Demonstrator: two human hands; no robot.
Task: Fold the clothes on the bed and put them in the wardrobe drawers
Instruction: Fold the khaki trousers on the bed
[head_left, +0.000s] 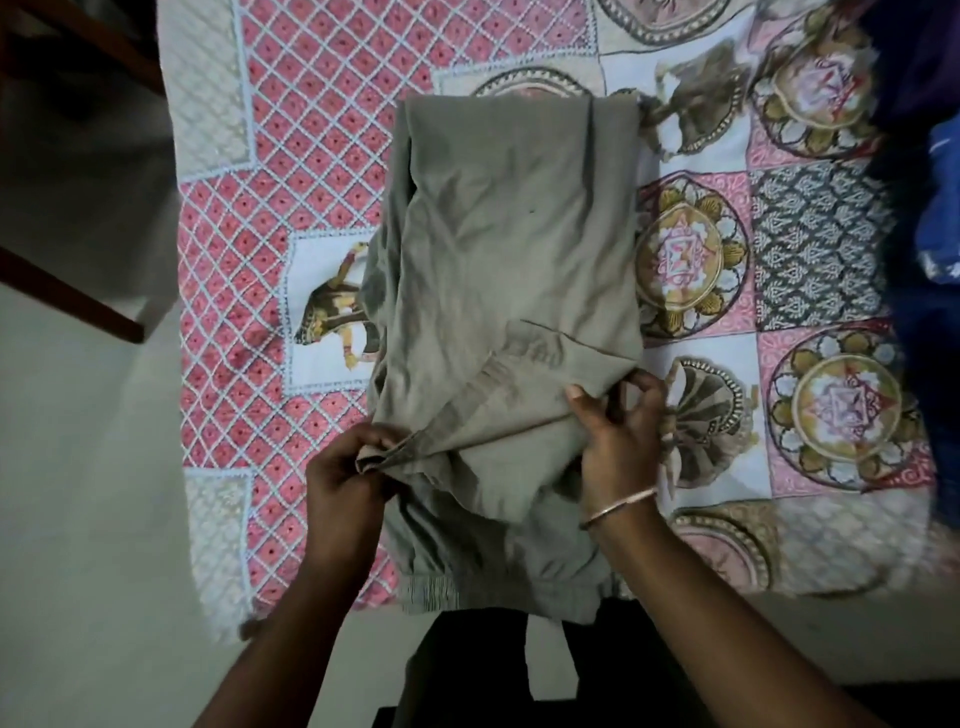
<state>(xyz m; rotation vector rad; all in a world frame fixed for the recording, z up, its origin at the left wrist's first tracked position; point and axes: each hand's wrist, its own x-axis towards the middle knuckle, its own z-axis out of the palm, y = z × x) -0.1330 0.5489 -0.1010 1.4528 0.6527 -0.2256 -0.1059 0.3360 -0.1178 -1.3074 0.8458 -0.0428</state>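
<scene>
Olive-grey trousers (514, 249) lie folded lengthwise on the patterned bedspread (311, 135), their elastic waistband at the near edge of the bed. My left hand (345, 475) pinches a bunched corner of the cloth at the lower left. My right hand (618, 431) grips the folded edge of the same garment at the lower right, thumb on top and fingers curled under. A thin bangle sits on that wrist. The upper layer is lifted slightly between the two hands.
Dark blue and purple clothes (930, 218) are piled at the right edge of the bed. A dark wooden piece of furniture (62, 67) stands at the upper left over a pale floor (88, 519). No wardrobe or drawer is in view.
</scene>
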